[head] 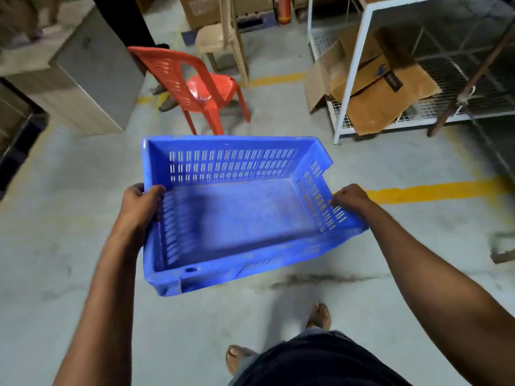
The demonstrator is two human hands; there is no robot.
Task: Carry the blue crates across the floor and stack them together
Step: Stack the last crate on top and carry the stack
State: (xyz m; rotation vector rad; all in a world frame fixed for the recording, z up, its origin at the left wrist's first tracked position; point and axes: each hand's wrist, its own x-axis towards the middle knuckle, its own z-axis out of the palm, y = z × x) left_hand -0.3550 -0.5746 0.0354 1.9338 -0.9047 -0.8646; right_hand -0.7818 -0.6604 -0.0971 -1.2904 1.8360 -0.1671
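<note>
Currently both hands are on one blue crate [245,213], which is off the ground at about waist level in front of the person.

Left hand [139,207]: wrapped over the left side wall near its near end, fingers curled down inside the crate, back of the hand up.

Right hand [349,197]: gripping the right side wall where the rim steps down to a lower edge, fingers curled onto the slotted wall. Can't tell where the thumb sits.

Crate: open side up, tilted, with the near-left corner lowest. Slotted long walls, solid bottom showing. Motion blur on the near half.

Below it: grey concrete floor [69,190] with a dark smear [320,280] just past the near edge of the crate. Two sandalled feet, one forward [319,316] and one back [237,358], with dark shorts at the bottom edge of the view.

Further out:
- red plastic chair [206,90] just beyond the crate's far wall, seat facing right
- beige plastic chair [220,37] behind the red one
- grey cabinet [92,71] on the left
- white wire rack [352,65] on the right, with an opened cardboard box [376,87] slumped on its bottom shelf
- yellow floor line [434,190] running right from behind the right hand
- fire extinguisher [284,9] at the top edge
</note>
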